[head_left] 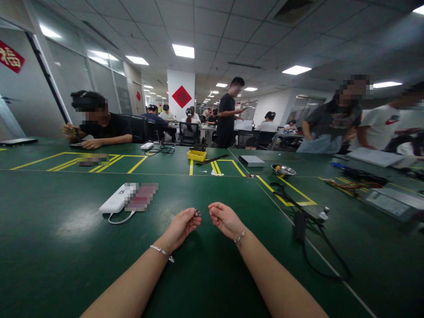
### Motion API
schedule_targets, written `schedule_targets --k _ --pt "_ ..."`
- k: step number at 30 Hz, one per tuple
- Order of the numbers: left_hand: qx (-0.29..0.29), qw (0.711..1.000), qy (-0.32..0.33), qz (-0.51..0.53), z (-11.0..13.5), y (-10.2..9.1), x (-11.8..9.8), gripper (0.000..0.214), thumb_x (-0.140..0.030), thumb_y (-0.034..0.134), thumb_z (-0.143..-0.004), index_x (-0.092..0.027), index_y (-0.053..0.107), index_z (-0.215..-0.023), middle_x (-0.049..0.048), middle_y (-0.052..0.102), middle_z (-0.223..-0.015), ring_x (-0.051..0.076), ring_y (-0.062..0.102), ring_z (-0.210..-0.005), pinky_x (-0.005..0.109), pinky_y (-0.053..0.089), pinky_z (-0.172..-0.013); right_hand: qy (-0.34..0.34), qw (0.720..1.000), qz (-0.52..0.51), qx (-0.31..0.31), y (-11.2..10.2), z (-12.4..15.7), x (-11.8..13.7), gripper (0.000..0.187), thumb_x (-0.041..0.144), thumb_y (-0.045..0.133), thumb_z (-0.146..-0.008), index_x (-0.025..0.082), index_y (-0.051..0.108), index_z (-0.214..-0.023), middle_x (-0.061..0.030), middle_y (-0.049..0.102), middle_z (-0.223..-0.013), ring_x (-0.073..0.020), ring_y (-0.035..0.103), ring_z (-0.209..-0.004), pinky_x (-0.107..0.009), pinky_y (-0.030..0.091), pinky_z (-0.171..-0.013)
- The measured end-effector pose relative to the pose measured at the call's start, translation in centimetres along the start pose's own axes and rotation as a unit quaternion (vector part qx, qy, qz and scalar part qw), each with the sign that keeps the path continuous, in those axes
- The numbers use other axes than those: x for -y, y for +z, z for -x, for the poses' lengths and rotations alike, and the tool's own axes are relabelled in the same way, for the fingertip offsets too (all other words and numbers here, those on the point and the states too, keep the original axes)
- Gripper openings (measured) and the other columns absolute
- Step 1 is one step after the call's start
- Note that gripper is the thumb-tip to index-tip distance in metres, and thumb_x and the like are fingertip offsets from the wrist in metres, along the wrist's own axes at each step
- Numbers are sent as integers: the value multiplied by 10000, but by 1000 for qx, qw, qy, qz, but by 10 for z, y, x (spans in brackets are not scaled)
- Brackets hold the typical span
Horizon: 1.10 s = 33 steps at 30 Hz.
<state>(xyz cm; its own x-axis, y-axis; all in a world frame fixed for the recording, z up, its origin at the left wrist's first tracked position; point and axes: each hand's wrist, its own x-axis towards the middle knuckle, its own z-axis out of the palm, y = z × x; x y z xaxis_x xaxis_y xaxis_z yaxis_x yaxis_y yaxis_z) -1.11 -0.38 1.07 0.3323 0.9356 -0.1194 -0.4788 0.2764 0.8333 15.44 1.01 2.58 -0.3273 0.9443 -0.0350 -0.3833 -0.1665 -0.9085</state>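
Note:
My left hand (pixel 183 226) is closed in a pinch around a small shiny metal piece (pixel 198 213), too small to name. Just to its right, a short gap away, my right hand (pixel 227 221) is also pinched closed, its fingertips pointing toward the metal piece. Whatever lies between those right fingertips is too small to make out. Both hands are raised a little over the green tabletop (pixel 212 274). Left of them lies a white power bank (pixel 115 199), its white cable looping to a blurred-out phone-like slab (pixel 141 197).
Farther back stand a yellow bin (pixel 196 155), a grey metal box (pixel 251 161) and a metal bowl (pixel 287 170). To the right are a black cable with an adapter (pixel 299 226) and a power supply unit (pixel 392 203). Co-workers sit and stand around.

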Motion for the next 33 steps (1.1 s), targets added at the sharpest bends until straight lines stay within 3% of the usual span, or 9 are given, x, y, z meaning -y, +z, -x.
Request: schedule_targets --k 10,21,27,33 --pt "2 1000 14 -2 1 1 -2 108 -226 561 -704 -137 530 -755 31 602 -740 66 559 -596 159 431 -541 22 999 -17 17 4 2 -3 254 188 684 -529 163 520 -722 62 464 -539 -31 404 -460 -177 285 -449" --pt "13 997 78 -17 -3 -1 4 245 -108 646 -586 -131 528 -799 25 593 -770 88 552 -688 210 415 -679 43 998 -13 44 5 1 -5 202 271 610 -633 139 543 -771 18 523 -583 -57 464 -503 -204 347 -507" --pt "-11 991 112 -73 -2 4 4 267 -164 640 -600 -137 542 -847 22 586 -765 99 539 -698 229 410 -695 51 997 -13 63 3 -1 -11 237 361 549 -684 131 549 -740 -9 546 -608 -67 487 -524 -210 363 -525" --pt "-46 984 111 -130 -4 3 6 281 -281 604 -637 -121 575 -867 34 588 -739 95 523 -636 244 419 -673 44 998 -18 45 4 -1 -9 218 298 621 -627 137 560 -762 -5 563 -638 -66 495 -545 -218 375 -555"
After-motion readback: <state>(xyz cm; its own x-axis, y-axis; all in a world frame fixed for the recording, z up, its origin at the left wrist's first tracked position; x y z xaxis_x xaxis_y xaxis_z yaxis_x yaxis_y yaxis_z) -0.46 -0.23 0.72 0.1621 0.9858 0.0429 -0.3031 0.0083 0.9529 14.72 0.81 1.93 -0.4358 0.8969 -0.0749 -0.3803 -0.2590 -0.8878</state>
